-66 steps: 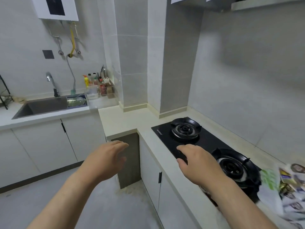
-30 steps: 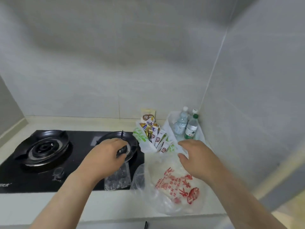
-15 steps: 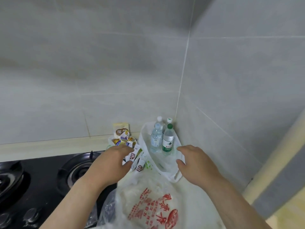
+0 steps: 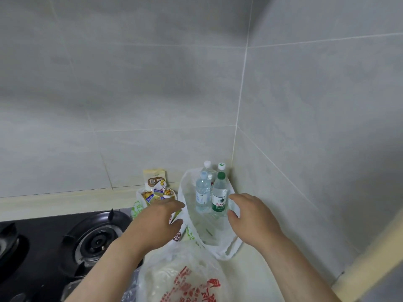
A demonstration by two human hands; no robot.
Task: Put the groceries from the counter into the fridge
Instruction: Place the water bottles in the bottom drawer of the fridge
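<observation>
both hands [image 4: 205,219] open beside bagged bottles [image 4: 212,195].

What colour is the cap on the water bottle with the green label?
Dark green. The cap shows best in the head view.

Both bare forearms reach forward. The left hand [image 4: 156,223] and right hand [image 4: 254,216] are spread, fingers relaxed, palms down, holding nothing.
</observation>
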